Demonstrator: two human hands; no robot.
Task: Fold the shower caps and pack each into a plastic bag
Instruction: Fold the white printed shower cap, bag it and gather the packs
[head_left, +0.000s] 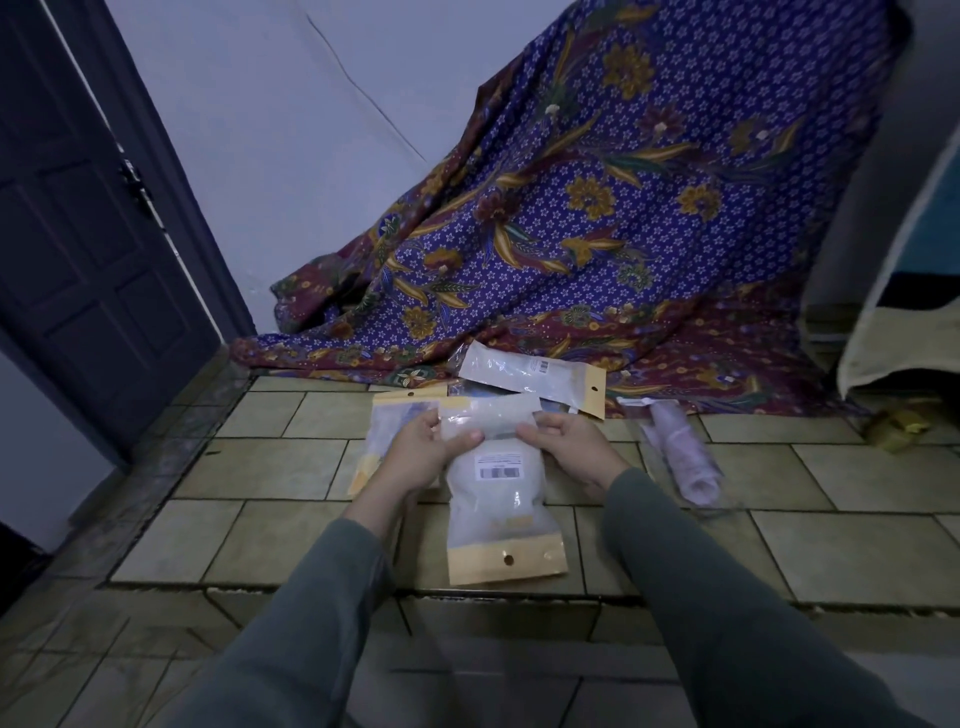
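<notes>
A frosted plastic bag (498, 499) with a tan header strip and a barcode label lies on the tiled floor, a pale folded shower cap faintly visible inside. My left hand (423, 452) grips its far end from the left, thumb on top. My right hand (569, 447) pinches the same end from the right. A rolled pinkish shower cap (680, 457) in clear plastic lies to the right. Another bag (384, 441) sits partly hidden under my left hand, and one more bag (530, 371) lies behind.
A purple floral cloth (597, 223) drapes down the wall onto the floor behind the bags. A dark door (88, 249) stands at the left. A raised tile step edge (363, 590) crosses below the bag. A pale towel (893, 291) hangs at the right.
</notes>
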